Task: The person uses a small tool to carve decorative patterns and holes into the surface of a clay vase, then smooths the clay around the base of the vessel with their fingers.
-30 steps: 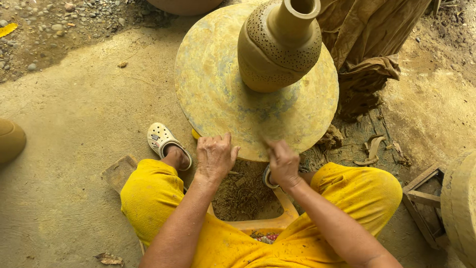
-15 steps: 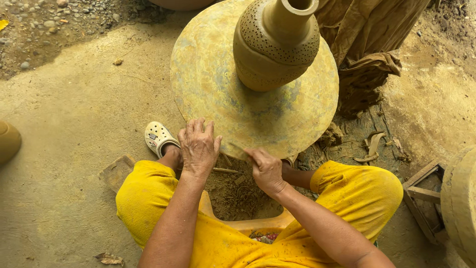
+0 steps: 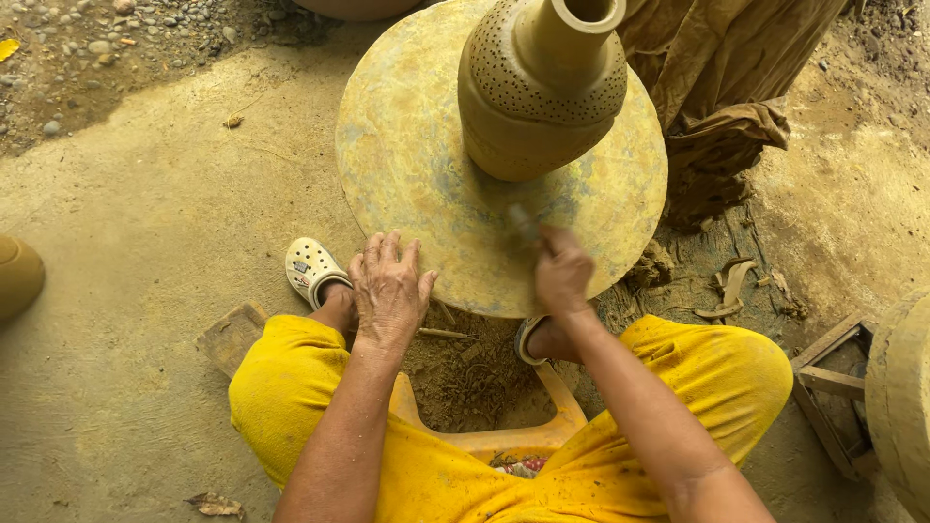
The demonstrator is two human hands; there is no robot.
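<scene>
A tall clay vase (image 3: 542, 87) with a dotted shoulder band and a narrow neck stands on a round yellowish turntable (image 3: 407, 165). My left hand (image 3: 389, 286) lies flat with fingers spread on the wheel's near edge. My right hand (image 3: 562, 271) is raised over the wheel just below the vase, closed on a small blurred tool (image 3: 523, 223) that points toward the vase's base. I sit on a low orange stool (image 3: 484, 436) in yellow trousers, knees either side of the wheel.
A cream clog (image 3: 310, 269) is on my left foot on the dirt floor. Brown cloth (image 3: 727, 116) hangs at the right. Another clay pot (image 3: 901, 407) and a wooden frame (image 3: 823, 368) stand far right; a pot edge (image 3: 17, 276) far left.
My right hand rose from the wheel's near edge onto the wheel toward the vase base, now gripping a small tool. My left hand slid left along the rim.
</scene>
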